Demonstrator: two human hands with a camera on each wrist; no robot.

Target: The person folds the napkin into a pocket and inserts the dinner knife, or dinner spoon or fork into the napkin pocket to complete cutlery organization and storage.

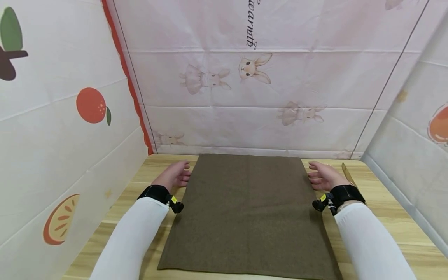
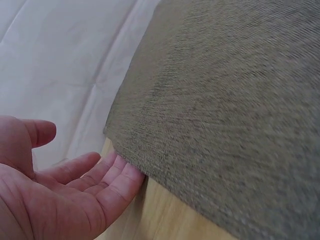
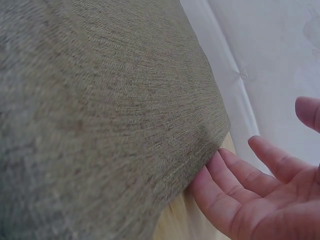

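Note:
A dark olive-brown cloth [image 1: 248, 217] lies spread flat over the wooden table, its far edge close to the back wall. At its left edge, near the far corner, is my left hand [image 1: 174, 175], palm turned inward. In the left wrist view, that hand's fingertips [image 2: 131, 172] reach right at the cloth's hem, with the thumb held apart. On the opposite edge my right hand [image 1: 326, 177] mirrors it. The right wrist view has its fingertips [image 3: 202, 175] meeting the hem, partly hidden by the cloth, thumb [image 3: 307, 111] raised away.
A thin gold-coloured utensil [image 1: 347, 173] lies beside the right wrist, partly hidden by it. Light wooden tabletop [image 1: 388, 217] shows around the cloth. Printed sheets with rabbits [image 1: 255, 69] and fruit [image 1: 91, 105] hang as walls at the back and both sides.

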